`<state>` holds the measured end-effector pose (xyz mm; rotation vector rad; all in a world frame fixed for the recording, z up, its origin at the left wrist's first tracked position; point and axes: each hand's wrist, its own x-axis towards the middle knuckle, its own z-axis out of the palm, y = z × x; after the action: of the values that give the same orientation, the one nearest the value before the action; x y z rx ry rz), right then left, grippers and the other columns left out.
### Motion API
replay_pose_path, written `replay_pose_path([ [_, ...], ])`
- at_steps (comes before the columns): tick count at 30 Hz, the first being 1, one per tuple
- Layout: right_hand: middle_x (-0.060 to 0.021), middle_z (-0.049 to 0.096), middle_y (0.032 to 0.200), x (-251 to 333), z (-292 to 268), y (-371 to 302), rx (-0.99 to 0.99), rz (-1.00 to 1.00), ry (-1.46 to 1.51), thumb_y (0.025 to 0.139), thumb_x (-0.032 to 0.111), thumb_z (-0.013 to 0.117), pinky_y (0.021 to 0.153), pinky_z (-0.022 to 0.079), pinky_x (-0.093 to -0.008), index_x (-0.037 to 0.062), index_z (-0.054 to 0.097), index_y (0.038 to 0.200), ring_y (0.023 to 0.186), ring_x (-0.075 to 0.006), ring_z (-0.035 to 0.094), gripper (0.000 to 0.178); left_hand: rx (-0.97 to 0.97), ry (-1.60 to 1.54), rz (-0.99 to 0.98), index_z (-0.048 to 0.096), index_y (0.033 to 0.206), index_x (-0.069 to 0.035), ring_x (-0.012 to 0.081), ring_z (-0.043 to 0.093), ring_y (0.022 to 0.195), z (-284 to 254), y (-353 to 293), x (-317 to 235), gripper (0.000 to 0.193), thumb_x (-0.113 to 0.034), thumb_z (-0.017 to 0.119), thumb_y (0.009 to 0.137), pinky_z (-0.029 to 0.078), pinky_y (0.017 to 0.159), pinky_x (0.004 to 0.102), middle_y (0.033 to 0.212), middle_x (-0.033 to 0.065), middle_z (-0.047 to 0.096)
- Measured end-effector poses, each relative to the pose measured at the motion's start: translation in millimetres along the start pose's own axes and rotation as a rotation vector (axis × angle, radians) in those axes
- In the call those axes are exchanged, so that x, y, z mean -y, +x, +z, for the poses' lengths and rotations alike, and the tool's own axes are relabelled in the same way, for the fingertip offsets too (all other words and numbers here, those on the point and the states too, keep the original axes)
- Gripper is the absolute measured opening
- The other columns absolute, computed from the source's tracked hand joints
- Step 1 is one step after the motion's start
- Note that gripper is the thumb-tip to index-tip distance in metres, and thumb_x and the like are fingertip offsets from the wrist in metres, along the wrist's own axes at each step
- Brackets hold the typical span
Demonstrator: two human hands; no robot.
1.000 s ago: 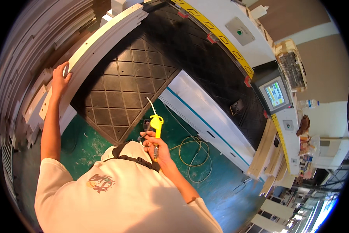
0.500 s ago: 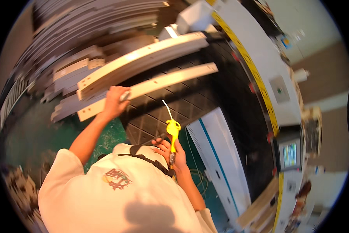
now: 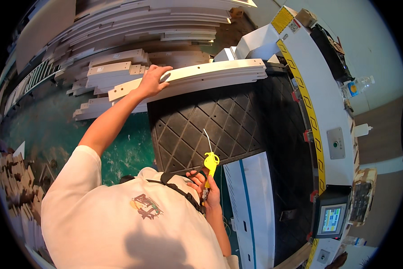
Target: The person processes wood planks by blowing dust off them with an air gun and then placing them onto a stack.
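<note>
My left hand is closed on a long, pale, slightly curved wooden board with small holes near its ends. This board lies along the top of a short stack of similar boards at the far edge of a black rubber-covered table. Close to my body, my right hand is wrapped around a yellow air blow gun. Its thin pale nozzle points away from me over the table, touching nothing.
Behind the stack lie piles of boards and long panels. On the right runs a white machine beam with yellow-black edging and a control screen. A white panel with a blue stripe stands near right. Wood offcuts are heaped at left.
My left hand has carried the board away from me, from the near side of the stack onto it. The blow gun stays in my right hand. The view has shifted.
</note>
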<state>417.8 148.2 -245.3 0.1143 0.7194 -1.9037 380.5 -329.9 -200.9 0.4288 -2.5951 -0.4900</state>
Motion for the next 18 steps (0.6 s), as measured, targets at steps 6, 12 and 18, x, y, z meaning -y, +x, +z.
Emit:
replay_pose_path([
  [6, -0.0261, 0.056, 0.142, 11, 10, 9, 0.066, -0.075, 0.163, 0.112, 0.039, 0.038, 0.107, 0.05, -0.0551, 0.0115, 0.045, 0.147, 0.14, -0.0435, 0.05, 0.045, 0.309, 0.067, -0.007, 0.056, 0.145, -0.018, 0.0353, 0.055, 0.121, 9, 37, 19, 0.077, -0.013, 0.084, 0.074, 0.047, 0.105, 0.045, 0.128, 0.0126, 0.063],
  [12, -0.0225, 0.06, 0.134, 27, 32, 10, 0.085, -0.008, 0.162, 0.112, 0.053, 0.036, 0.104, 0.054, -0.0559, 0.0082, 0.048, 0.146, 0.135, -0.0431, 0.055, 0.058, 0.194, -0.055, 0.127, 0.066, 0.131, -0.015, 0.0351, 0.056, 0.111, 13, 9, 8, 0.064, -0.006, 0.079, 0.069, 0.048, 0.101, 0.0454, 0.116, 0.0108, 0.067],
  [18, -0.0003, 0.066, 0.085, 74, 48, -13, -0.151, 0.33, -0.744, 0.108, 0.063, 0.042, 0.06, 0.045, -0.0225, 0.0097, 0.062, 0.113, 0.071, -0.0089, 0.06, 0.058, 0.112, -0.186, 0.041, 0.066, 0.119, -0.013, 0.0345, 0.059, 0.109, 15, -110, -52, 0.059, 0.003, 0.079, 0.064, 0.054, 0.094, 0.0439, 0.118, 0.0069, 0.069],
])
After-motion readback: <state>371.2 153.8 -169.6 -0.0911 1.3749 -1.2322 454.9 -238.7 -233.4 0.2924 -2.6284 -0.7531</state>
